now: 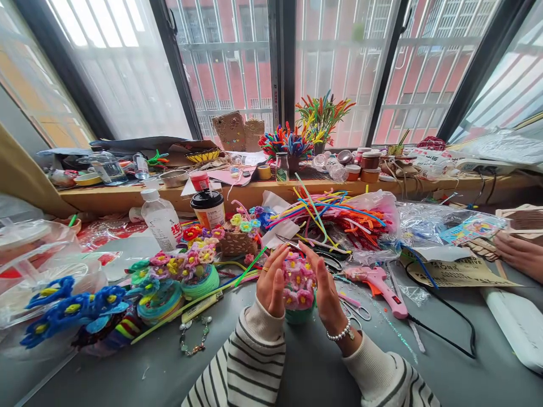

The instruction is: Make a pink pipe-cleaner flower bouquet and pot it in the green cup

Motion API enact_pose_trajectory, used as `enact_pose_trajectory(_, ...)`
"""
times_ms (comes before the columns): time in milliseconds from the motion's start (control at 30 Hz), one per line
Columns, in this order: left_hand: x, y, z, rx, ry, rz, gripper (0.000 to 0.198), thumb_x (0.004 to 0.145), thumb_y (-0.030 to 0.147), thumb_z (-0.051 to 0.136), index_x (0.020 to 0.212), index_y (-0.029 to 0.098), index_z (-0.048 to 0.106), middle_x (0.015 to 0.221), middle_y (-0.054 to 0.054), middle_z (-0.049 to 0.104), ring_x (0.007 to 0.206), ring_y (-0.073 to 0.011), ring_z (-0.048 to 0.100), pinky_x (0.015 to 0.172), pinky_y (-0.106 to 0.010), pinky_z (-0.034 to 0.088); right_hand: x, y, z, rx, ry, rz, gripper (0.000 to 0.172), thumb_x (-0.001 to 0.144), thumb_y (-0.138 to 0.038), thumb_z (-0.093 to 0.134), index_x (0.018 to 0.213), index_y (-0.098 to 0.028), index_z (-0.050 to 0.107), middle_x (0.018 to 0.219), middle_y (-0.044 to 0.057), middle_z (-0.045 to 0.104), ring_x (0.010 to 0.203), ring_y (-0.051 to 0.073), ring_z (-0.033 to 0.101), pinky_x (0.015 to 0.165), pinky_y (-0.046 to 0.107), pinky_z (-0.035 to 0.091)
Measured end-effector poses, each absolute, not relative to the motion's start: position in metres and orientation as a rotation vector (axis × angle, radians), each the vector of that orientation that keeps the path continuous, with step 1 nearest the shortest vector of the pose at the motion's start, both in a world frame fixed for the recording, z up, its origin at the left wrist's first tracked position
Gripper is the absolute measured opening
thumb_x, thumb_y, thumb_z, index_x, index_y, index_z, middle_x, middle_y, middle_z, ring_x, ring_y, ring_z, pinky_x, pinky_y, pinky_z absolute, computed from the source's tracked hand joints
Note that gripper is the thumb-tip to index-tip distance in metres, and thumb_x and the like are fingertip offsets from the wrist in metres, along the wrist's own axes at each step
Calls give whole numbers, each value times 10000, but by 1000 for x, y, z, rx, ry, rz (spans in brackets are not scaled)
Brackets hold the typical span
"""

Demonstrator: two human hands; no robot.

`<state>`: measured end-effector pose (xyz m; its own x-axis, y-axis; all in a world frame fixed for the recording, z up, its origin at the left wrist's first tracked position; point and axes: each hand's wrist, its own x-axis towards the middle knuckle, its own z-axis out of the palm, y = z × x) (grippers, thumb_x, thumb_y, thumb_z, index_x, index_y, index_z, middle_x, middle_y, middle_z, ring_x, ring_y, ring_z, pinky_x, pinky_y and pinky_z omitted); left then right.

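Note:
A small pot of pink pipe-cleaner flowers with yellow centres stands on the grey table in front of me. Its teal base shows below the blooms. My left hand is cupped at the flowers' left side, fingers stretched upward. On the other side my right hand, with a beaded bracelet at the wrist, mirrors it with straight fingers. Both palms face the flowers; whether they touch the petals I cannot tell. Right of my hands lie a pink glue gun and scissors.
Finished flower pots and blue flowers stand to the left, near a beaded bracelet. Behind lie a pipe-cleaner pile, a lidded cup and a bottle. Another person's hand is at far right.

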<state>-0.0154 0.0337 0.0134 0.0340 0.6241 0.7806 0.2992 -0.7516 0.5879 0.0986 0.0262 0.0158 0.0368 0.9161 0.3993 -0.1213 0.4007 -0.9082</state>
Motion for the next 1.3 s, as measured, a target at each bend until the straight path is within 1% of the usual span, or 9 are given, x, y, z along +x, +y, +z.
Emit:
enact_pose_trajectory(133, -11, 33, 12, 2225, 994, 1661, 400, 829, 251, 226, 1136, 84, 421, 1172, -145, 449, 1106, -228, 373, 922, -421, 301, 91, 26, 15, -814, -1274, 901, 419, 842, -418, 228, 1090, -202, 487, 1160, 46, 486, 1096, 189, 394, 948, 382, 273)
enact_pose_trajectory(333, -11, 36, 11, 2198, 995, 1644, 387, 831, 229, 219, 1106, 77, 445, 1160, -148, 455, 1102, -215, 374, 927, -390, 298, 85, 30, 10, -834, -1198, 922, 412, 843, -415, 219, 1054, -198, 499, 1137, 57, 502, 1020, 179, 468, 909, 365, 326)
enact_pose_trajectory(467, -23, 34, 18, 2207, 863, 1470, 469, 790, 353, 322, 1188, 108, 355, 1234, -137, 376, 1144, -253, 311, 952, -423, 241, 102, 32, 15, -819, -1269, 941, 456, 841, -440, 185, 1068, -187, 489, 1129, 61, 510, 1075, 184, 423, 933, 365, 295)
enact_pose_trajectory(567, -33, 31, 21, 2218, 831, 1410, 667, 687, 456, 465, 1238, 137, 265, 1285, -131, 298, 1181, -287, 233, 965, -446, 199, 123, 32, 20, -780, -1484, 855, 492, 802, -505, 247, 1142, -198, 427, 1220, 57, 423, 1143, 208, 337, 960, 384, 250)
enact_pose_trajectory(633, -36, 30, 20, 2265, 853, 1376, 738, 630, 444, 548, 1241, 158, 251, 1297, -127, 272, 1190, -290, 211, 967, -443, 199, 131, 30, 22, -794, -1631, 755, 563, 757, -559, 294, 1187, -204, 377, 1255, 60, 378, 1163, 231, 301, 964, 405, 232)
enact_pose_trajectory(733, -32, 30, 17, 2345, 900, 1335, 688, 644, 365, 572, 1229, 181, 259, 1293, -121, 264, 1184, -265, 228, 959, -423, 233, 127, 29, 18, -816, -1806, 615, 588, 751, -567, 291, 1211, -205, 341, 1269, 59, 358, 1165, 233, 294, 970, 406, 221)
enact_pose_trajectory(867, -24, 32, 14, 2386, 956, 1346, 545, 716, 278, 498, 1204, 165, 282, 1257, -127, 294, 1158, -231, 274, 955, -400, 257, 111, 30, 10, -844, -1806, 528, 456, 833, -442, 191, 1190, -206, 350, 1241, 52, 388, 1142, 188, 330, 957, 375, 262)
enact_pose_trajectory(1000, -23, 33, 13, 2416, 959, 1363, 448, 753, 248, 442, 1173, 161, 314, 1226, -127, 320, 1144, -221, 292, 951, -397, 268, 105, 32, 8, -860, -1763, 471, 405, 857, -351, 167, 1165, -186, 372, 1197, 63, 428, 1114, 167, 363, 945, 355, 284)
enact_pose_trajectory(1300, -22, 34, 11, 2401, 975, 1372, 424, 773, 243, 414, 1176, 174, 305, 1221, -115, 310, 1144, -213, 285, 951, -394, 268, 101, 31, 5, -898, -1729, 431, 371, 859, -297, 177, 1139, -192, 397, 1157, 62, 461, 1081, 162, 394, 917, 349, 314)
